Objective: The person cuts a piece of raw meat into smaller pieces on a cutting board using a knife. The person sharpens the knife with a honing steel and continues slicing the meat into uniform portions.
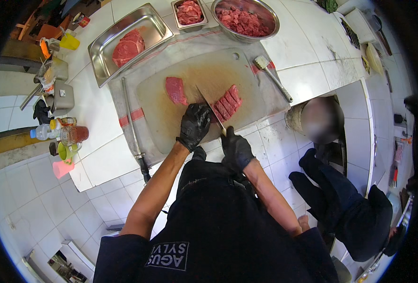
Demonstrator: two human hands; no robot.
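My black-gloved right hand (236,148) grips the handle of a kitchen knife (209,105), its blade slanting away to the upper left over the cutting board (152,116). Close against the blade's left side is my gloved left hand (195,123), fingers curled down; whether meat lies beneath them is hidden. Right of the blade, several cut strips of red meat (227,102) lie side by side. A larger uncut piece of meat (175,90) rests on the board beyond my left hand. The board sits on a white cloth with red stripes (131,118).
A sharpening steel (128,113) lies left of the board, a meat tenderizer (272,78) right. Behind stand a steel pan (99,60) with a meat chunk, a small pan (191,26) and a bowl (244,38) of cut meat. Jars (74,135) line the left edge. Another person (350,205) is at right.
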